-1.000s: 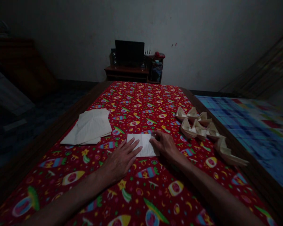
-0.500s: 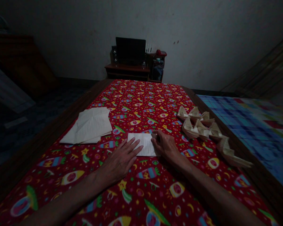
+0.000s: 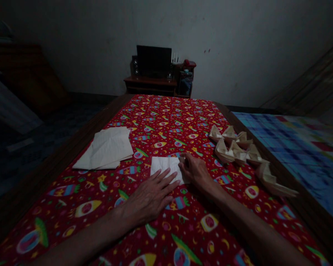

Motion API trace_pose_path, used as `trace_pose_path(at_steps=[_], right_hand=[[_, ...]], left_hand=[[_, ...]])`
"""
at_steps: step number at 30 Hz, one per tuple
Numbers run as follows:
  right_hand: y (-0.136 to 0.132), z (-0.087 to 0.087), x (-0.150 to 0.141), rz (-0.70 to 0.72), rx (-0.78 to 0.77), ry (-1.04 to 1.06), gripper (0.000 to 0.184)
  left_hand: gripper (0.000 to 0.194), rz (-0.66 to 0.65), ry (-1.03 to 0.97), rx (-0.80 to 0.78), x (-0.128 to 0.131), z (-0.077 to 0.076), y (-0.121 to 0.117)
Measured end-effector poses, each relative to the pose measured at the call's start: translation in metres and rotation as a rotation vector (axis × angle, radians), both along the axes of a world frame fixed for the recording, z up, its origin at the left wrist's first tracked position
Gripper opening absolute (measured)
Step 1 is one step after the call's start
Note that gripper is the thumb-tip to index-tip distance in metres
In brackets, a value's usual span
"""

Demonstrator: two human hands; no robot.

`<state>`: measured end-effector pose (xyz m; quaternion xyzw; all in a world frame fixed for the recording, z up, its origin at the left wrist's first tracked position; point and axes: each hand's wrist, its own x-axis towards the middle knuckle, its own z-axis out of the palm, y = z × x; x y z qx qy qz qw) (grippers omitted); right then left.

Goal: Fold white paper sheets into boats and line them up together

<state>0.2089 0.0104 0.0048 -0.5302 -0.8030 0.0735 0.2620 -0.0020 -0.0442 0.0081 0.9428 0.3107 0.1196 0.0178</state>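
Observation:
A folded sheet of white paper (image 3: 159, 162) lies flat on the red patterned tablecloth (image 3: 144, 147) in front of me. My left hand (image 3: 150, 194) rests on its lower left part, fingers stretched out and slightly spread. At the paper's right edge, my right hand (image 3: 195, 170) has its fingers bent together in a pinch on that side. The fingertips of the right hand are partly hidden, but the paper's edge runs under them.
A stack of loose paper sheets (image 3: 104, 147) lies on the left. Several folded paper boats (image 3: 240, 151) stand in rows at the right edge of the table. A dark monitor (image 3: 154, 61) stands on a desk beyond the far end.
My left hand has slid right and a little toward me across the paper, fingers still spread. The right hand stays at the paper's right edge.

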Motion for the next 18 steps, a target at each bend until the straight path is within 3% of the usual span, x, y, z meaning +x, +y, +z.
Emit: trace_pose_path(at_steps=[4,8,10,14,18], right_hand=[[0.001,-0.001,0.000,-0.024,0.010,-0.035,0.023],[-0.006,0.001,-0.002,-0.106,0.194,-0.170,0.030],[-0.018,-0.001,-0.005,-0.009,0.249,-0.202,0.038],[-0.055,-0.013,-0.010,0.369,0.202,-0.219,0.050],[-0.082,-0.014,-0.002,0.331,0.100,-0.293,0.056]], left_hand=[[0.045,-0.010,-0.002,-0.017,-0.002,-0.002,0.002],[0.043,-0.007,0.014,-0.027,-0.001,-0.001,0.003],[0.041,0.003,0.010,-0.038,0.000,0.000,0.002],[0.038,0.014,-0.018,-0.053,-0.001,0.001,-0.001],[0.043,0.016,0.015,-0.026,-0.008,0.000,-0.001]])
